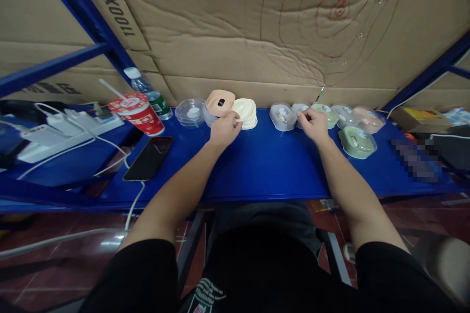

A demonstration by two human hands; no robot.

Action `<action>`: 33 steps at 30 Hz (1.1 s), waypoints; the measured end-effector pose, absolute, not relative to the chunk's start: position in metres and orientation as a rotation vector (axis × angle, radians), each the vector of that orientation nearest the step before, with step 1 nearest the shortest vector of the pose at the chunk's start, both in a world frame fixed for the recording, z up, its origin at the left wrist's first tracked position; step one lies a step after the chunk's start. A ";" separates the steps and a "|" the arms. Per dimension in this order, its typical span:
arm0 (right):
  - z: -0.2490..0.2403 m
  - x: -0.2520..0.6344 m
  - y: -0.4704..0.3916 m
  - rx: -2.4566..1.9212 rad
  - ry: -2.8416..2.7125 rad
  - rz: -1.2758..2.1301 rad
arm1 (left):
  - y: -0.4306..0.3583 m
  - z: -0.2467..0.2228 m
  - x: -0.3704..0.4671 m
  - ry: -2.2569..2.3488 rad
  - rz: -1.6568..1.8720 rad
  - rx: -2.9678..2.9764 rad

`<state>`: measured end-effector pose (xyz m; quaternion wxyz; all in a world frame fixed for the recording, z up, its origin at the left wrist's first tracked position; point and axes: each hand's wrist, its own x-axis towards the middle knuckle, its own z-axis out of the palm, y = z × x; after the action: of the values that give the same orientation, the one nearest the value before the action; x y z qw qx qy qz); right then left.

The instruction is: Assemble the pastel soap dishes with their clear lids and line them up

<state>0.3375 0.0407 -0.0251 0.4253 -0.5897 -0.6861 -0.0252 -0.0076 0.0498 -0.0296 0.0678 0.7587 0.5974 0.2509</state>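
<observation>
Head view: left hand (224,128) pinches the edge of the cream stack (245,113), thumb + fingers pressed on its near-left rim, likely to peel one piece off. Right hand (313,123) is curled, fingertips together at a clear case (300,109) far centre-right; can't tell if it actually grips it. Parts sit in a row along the far edge of the blue shelf (271,166), prob. sorted: 1 cream stack, 1 pink piece (220,101), 1 clear bowl (190,111) left; approx 6 lidded cases right. Phone (149,158), cup (137,113), bottle (149,92) far left.
</observation>
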 end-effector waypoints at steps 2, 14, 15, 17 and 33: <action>-0.026 0.334 0.039 -1.466 -1.749 -0.045 | 0.049 -0.030 -0.007 1.793 0.742 2.290; -0.025 0.333 0.038 -1.450 -1.789 -0.013 | 0.046 -0.018 -0.011 1.912 0.667 2.226; -0.025 0.333 0.038 -1.449 -1.791 -0.013 | 0.046 -0.018 -0.012 1.930 0.665 2.219; -0.025 0.333 0.039 -1.444 -1.795 -0.013 | 0.046 -0.018 -0.012 1.941 0.661 2.219; -0.029 0.333 0.041 -1.408 -1.812 -0.027 | 0.055 -0.035 -0.007 1.917 1.041 2.289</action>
<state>0.3332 0.0410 -0.0292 0.4108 -0.5592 -0.7200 -0.0106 -0.0067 0.0554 -0.0353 -0.0100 0.7238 0.6062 0.3294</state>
